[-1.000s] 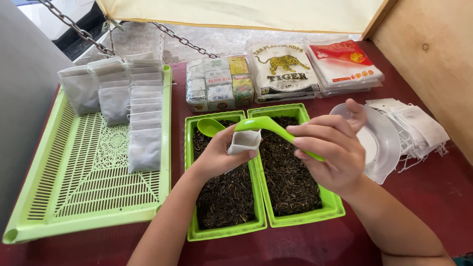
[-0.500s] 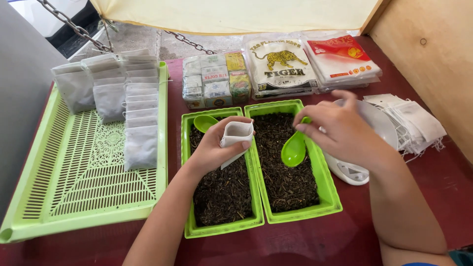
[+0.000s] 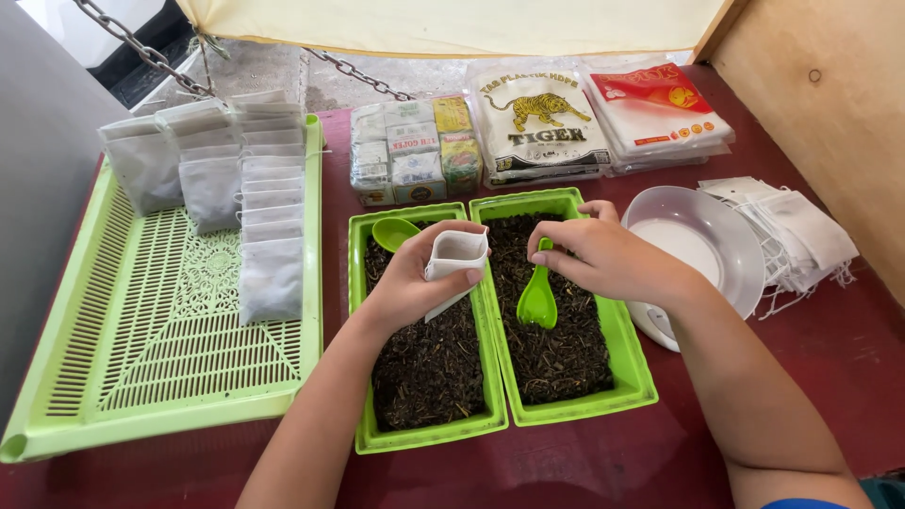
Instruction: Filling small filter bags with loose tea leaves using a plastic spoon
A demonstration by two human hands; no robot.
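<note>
Left hand (image 3: pixel 415 283) pinches an open pouch (image 3: pixel 454 262) above the left tray (image 3: pixel 429 438); right hand (image 3: pixel 608 256) grips a spoon (image 3: pixel 537 300), bowl down in the right tray's tea (image 3: pixel 556 349). An overfull scoop could scatter leaves (pouch mouth looks narrow).

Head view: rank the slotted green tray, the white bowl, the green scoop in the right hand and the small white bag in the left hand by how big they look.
Largest to smallest:
1. Slotted green tray
2. White bowl
3. Small white bag held in the left hand and green scoop held in the right hand: look alike in size, so no ranking between them.
</note>
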